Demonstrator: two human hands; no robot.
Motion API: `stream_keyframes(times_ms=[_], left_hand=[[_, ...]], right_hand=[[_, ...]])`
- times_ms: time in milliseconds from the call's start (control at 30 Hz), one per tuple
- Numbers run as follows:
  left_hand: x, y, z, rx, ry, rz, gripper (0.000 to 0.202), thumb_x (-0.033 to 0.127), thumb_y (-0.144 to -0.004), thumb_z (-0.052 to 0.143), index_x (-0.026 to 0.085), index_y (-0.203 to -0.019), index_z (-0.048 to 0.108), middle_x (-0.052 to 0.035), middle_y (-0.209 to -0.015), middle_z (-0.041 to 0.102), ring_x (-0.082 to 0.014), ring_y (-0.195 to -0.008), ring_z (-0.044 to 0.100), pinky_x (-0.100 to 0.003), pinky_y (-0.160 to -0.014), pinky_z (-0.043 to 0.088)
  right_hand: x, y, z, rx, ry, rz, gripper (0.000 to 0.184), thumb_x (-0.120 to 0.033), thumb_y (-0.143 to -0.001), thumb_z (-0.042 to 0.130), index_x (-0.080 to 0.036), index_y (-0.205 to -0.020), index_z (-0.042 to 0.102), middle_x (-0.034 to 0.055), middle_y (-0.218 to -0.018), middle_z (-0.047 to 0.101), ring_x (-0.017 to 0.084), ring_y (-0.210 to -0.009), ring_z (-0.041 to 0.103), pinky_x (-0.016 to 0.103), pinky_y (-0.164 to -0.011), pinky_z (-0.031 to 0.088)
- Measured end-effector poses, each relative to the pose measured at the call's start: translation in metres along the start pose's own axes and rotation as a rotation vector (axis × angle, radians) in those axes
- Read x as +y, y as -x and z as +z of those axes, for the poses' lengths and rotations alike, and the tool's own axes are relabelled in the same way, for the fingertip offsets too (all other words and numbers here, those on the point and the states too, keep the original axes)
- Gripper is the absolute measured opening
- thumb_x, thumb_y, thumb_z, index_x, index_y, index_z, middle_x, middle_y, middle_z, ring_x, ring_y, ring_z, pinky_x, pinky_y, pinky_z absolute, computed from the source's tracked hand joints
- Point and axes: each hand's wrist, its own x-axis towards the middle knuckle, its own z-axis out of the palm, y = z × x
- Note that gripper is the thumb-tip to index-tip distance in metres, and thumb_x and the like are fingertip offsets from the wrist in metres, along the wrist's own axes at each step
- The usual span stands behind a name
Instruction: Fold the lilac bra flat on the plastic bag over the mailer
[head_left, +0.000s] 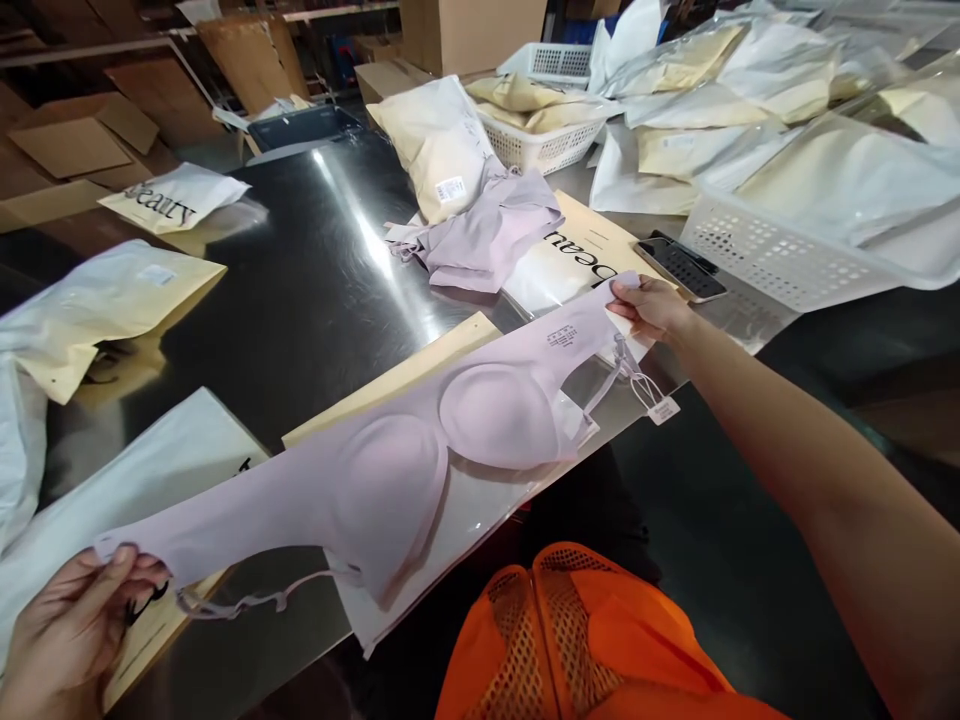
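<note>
A pale lilac bra (pixel 420 455) is stretched flat across the near edge of a shiny steel table (pixel 300 280). My left hand (pixel 71 625) pinches its left end at the bottom left. My right hand (pixel 649 308) pinches its right end, with a small white tag (pixel 664 408) dangling just below on a strap. Under the bra lies a clear-and-cream flat bag (pixel 465 510). A loose strap (pixel 247 600) hangs from the lower left side.
More lilac bras (pixel 487 240) lie piled mid-table beside a printed cream bag (pixel 577 262). White baskets (pixel 772 260) (pixel 544 145) hold packed cream bags at the right. A dark calculator-like device (pixel 682 267) sits by my right hand. Other bags (pixel 97 300) lie at left. Orange mesh vest (pixel 585 640) below.
</note>
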Motion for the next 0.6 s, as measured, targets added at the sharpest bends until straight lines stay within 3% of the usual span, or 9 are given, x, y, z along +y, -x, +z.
stream_keyframes(times_ms=[100, 233, 333, 433, 500, 600], left_hand=[[0.001, 0.0, 0.001, -0.003, 0.032, -0.046, 0.054, 0.046, -0.031, 0.096, 0.021, -0.065, 0.062, 0.0101, -0.056, 0.067, -0.0096, -0.051, 0.059, -0.015, -0.045, 0.05], [0.002, -0.005, 0.002, -0.001, 0.056, -0.086, 0.051, 0.041, -0.036, 0.096, 0.019, -0.066, 0.061, 0.0087, -0.055, 0.067, -0.0101, -0.05, 0.06, -0.015, -0.044, 0.05], [0.01, -0.002, 0.006, 0.007, 0.093, -0.094, 0.036, 0.027, -0.054, 0.089, 0.015, -0.067, 0.057, 0.0071, -0.051, 0.065, -0.0103, -0.045, 0.059, -0.014, -0.04, 0.046], [0.018, 0.005, 0.011, -0.078, 0.147, -0.023, 0.022, 0.015, -0.07, 0.075, 0.014, -0.072, 0.053, 0.0061, -0.052, 0.065, -0.0095, -0.045, 0.059, -0.013, -0.042, 0.047], [0.02, 0.007, 0.013, -0.109, 0.168, 0.001, 0.02, 0.014, -0.074, 0.071, 0.015, -0.073, 0.051, 0.0054, -0.053, 0.064, -0.0094, -0.046, 0.06, -0.014, -0.044, 0.047], [0.017, 0.006, 0.014, -0.095, 0.221, 0.031, 0.026, 0.019, -0.07, 0.073, 0.017, -0.07, 0.047, 0.0057, -0.049, 0.061, -0.0093, -0.042, 0.057, -0.014, -0.041, 0.046]], right_hand=[[-0.002, 0.004, 0.003, 0.039, 0.013, -0.008, 0.009, -0.014, -0.097, 0.053, -0.014, -0.09, 0.049, -0.0051, -0.07, 0.053, -0.001, -0.057, 0.054, 0.009, -0.067, 0.048], [-0.003, 0.007, 0.006, 0.095, 0.045, -0.002, 0.01, -0.013, -0.098, 0.053, -0.015, -0.088, 0.051, -0.005, -0.068, 0.052, -0.001, -0.054, 0.053, 0.011, -0.063, 0.046], [-0.001, 0.011, 0.01, 0.147, 0.071, -0.013, 0.009, -0.017, -0.096, 0.057, -0.015, -0.089, 0.052, -0.0046, -0.066, 0.052, 0.0, -0.052, 0.05, 0.015, -0.06, 0.045], [0.004, 0.018, 0.015, 0.201, 0.084, -0.051, 0.009, -0.023, -0.095, 0.06, -0.017, -0.095, 0.053, -0.0033, -0.07, 0.053, 0.001, -0.052, 0.05, 0.018, -0.056, 0.042], [0.005, 0.02, 0.017, 0.229, 0.084, -0.17, 0.011, -0.022, -0.095, 0.058, -0.018, -0.103, 0.052, -0.0005, -0.079, 0.057, 0.001, -0.054, 0.052, 0.02, -0.057, 0.042], [-0.002, 0.022, 0.017, 0.324, 0.141, -0.481, 0.022, -0.011, -0.091, 0.059, -0.017, -0.111, 0.051, 0.0052, -0.095, 0.063, 0.001, -0.053, 0.051, 0.021, -0.055, 0.042]])
